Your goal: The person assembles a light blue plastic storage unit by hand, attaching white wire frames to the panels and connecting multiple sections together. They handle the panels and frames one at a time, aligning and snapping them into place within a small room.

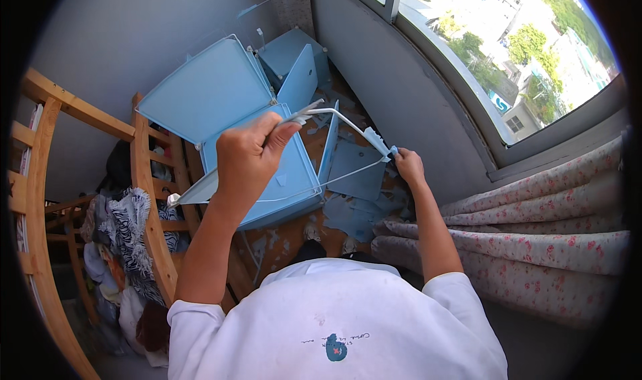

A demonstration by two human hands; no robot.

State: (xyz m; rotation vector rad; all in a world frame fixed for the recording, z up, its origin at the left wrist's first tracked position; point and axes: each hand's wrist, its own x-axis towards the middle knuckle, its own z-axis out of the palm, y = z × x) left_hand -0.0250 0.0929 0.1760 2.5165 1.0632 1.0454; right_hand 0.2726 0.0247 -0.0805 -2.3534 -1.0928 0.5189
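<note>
Head view: a thin white frame (pixel 348 120) is held up in the air by two hands. Its upper end, with torn bits on it, is gripped by the left hand (pixel 249 146), which is curled into a tight fist. Its right corner is held by the right hand (pixel 410 166), with the fingers closed on it. A lower bar is seen running left, past the left arm. The blue box (pixel 297 159) is seen below the frame. Blue scraps (pixel 351 219) are scattered on the floor (pixel 274 254) near the box.
</note>
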